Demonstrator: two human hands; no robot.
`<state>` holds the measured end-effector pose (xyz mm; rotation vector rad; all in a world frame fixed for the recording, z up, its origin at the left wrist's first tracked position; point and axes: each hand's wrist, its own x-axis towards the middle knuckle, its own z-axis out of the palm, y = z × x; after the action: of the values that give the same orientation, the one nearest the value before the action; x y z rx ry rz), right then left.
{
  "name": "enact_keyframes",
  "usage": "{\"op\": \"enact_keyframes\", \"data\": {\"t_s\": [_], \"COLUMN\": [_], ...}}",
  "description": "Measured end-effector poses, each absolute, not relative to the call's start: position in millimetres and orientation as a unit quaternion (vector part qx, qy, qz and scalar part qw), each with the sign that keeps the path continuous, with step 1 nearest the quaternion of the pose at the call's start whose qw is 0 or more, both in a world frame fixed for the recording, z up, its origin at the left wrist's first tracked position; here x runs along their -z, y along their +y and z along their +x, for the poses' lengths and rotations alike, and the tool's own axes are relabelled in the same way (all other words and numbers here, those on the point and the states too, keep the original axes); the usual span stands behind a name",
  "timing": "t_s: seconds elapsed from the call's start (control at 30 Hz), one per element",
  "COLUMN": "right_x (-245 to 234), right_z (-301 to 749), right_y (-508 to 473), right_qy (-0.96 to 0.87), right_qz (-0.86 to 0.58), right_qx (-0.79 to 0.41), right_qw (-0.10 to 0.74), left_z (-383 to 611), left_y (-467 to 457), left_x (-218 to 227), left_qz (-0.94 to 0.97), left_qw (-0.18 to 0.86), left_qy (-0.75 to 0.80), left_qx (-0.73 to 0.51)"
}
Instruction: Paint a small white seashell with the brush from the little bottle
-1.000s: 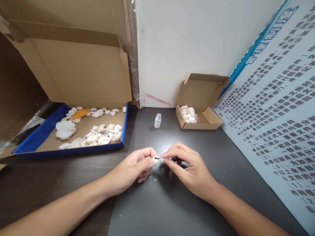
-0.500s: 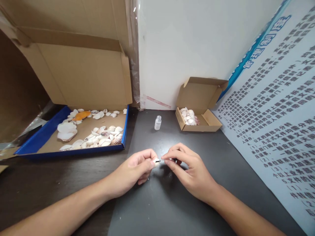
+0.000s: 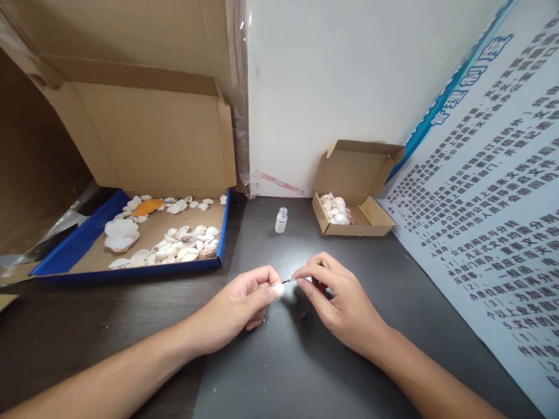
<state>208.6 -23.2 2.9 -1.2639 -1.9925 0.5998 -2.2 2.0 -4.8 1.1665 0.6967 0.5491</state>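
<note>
My left hand (image 3: 251,299) pinches a small white ribbed seashell (image 3: 279,289) between thumb and fingertips, its ridged outer face toward me. Just to the right, my right hand (image 3: 334,299) is closed on a thin brush (image 3: 286,281) whose dark tip points left at the shell. Whether the tip touches the shell's upper edge, I cannot tell. The brush's other end is hidden in my right fingers. Beyond both hands an uncapped small clear bottle (image 3: 281,222) with a white label stands upright on the dark grey mat (image 3: 262,372).
On the left lies an open blue-edged cardboard box (image 3: 168,269) holding many white shells and an orange one (image 3: 149,207). A smaller open cardboard box (image 3: 356,229) with shells stands at the back right. Behind is a white panel (image 3: 349,70), with a printed poster (image 3: 493,192) at right.
The shell has turned in my left fingers, so more of its ribbed outside shows. The brush and my right hand have shifted slightly right. The view has tilted a little.
</note>
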Motion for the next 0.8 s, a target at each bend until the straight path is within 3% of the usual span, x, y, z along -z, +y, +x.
{"op": "enact_keyframes", "data": {"t_s": [0.8], "right_x": [-7.8], "right_z": [204.1], "right_y": [-26.2], "right_qy": [-0.766], "right_qz": [-0.464], "right_qx": [-0.27], "right_qw": [0.352], "left_z": [-1.5], "left_y": [1.7], "left_x": [1.1], "left_qz": [0.534], "left_qw": [0.745], "left_qy": [0.314], "left_qx": [-0.247]}}
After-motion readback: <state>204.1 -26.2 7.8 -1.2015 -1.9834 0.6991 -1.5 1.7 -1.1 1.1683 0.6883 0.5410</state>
